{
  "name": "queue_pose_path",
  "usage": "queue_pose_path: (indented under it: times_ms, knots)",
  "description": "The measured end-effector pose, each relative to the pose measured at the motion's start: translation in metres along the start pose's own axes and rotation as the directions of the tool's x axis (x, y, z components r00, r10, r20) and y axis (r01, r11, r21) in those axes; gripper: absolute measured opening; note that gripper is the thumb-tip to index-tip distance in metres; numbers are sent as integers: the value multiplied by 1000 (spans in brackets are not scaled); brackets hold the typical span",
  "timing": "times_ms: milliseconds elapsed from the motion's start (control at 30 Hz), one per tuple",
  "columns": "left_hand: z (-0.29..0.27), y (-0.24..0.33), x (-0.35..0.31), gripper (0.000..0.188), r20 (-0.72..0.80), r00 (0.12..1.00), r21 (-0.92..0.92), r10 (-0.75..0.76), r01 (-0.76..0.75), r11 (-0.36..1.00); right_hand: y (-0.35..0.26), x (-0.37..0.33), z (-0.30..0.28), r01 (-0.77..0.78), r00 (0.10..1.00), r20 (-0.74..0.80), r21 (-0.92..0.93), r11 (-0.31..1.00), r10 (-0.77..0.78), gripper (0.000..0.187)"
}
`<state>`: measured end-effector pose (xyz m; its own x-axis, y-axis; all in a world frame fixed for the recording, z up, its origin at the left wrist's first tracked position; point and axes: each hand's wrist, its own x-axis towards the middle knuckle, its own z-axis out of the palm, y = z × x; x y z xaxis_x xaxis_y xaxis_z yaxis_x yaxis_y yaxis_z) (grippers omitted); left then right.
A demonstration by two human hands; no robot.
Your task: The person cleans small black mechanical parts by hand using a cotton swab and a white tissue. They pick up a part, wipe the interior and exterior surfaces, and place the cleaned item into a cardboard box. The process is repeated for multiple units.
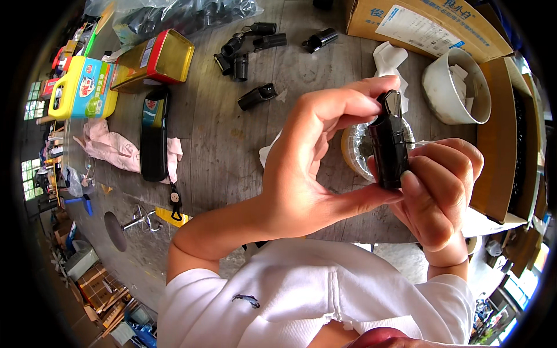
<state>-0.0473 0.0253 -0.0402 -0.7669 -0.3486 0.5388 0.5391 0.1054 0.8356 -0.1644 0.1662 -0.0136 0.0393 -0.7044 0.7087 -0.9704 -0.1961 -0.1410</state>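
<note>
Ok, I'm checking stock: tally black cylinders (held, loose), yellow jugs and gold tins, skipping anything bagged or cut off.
Held glossy black cylinder: 1
Loose glossy black cylinders: 7
Yellow plastic jug with handle: 1
Rectangular gold-and-red metal tin: 1
Total: 10

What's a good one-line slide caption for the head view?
Left hand spans a glossy black part, right hand at its side, similar parts scattered on the grey table beyond.

Held cylinder (387,149): glossy, smooth, plastic-looking. Table (223,156): matt, wood-grained. Tin (180,57): shiny metal. Rag (113,145): matt cloth.
</note>
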Motion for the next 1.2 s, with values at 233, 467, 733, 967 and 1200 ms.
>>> queue_pose_path:
  times_ms: [233, 467, 733, 967, 1200]
  knots:
    - [-9, 4, 7, 71, -51, 992, 70, 114, -110, 991, 24, 17, -24, 57, 997, -55, 34, 998, -55, 27]
    - [-16, 13, 9, 65, -223, 974, 162, 46, -9, 987, 103, 16, -63, -721, 691, -129, -57, 691, 711, 13]
    - [-18, 14, 5, 64, -140, 990, 152, -10, 32, 988, 139, 10, -36, -601, 617, 292, -425, 677, 731, 26]
    - [-21, 12, 4, 61, -129, 992, 147, 0, 19, 989, 156, 17, -20, -609, 477, 361, -522, 597, 802, 22]
    - [-19, 14, 6, 60, -94, 996, 203, 1, 18, 979, 154, 24, -48, -660, 637, 297, -267, 702, 712, 17]
